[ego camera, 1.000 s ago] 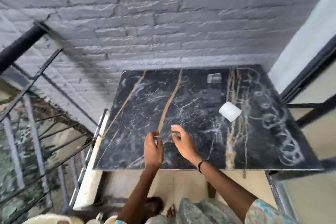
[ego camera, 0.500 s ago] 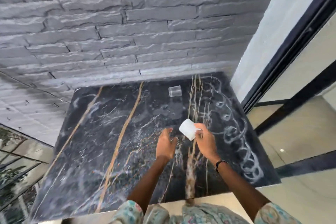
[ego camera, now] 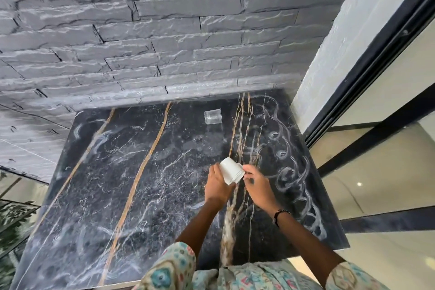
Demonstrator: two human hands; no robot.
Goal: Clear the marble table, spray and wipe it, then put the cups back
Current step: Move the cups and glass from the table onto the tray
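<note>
A white paper cup point(ego camera: 230, 169) is held tilted just above the black marble table point(ego camera: 141, 172), its base pointing up and to the left. My left hand point(ego camera: 217, 186) grips its left side. My right hand point(ego camera: 257, 186) pinches its rim from the right. A clear glass cup point(ego camera: 213, 116) stands farther back on the table, near the wall. White swirl marks run along the table's right side.
A grey stone wall point(ego camera: 164, 30) backs the table. A black-framed glass door point(ego camera: 376, 77) stands to the right. A railing and greenery lie at the far left, below the table's edge.
Both hands have closed on the white cup and lifted it from where it lay on the table. My view has moved closer and shifted right.
</note>
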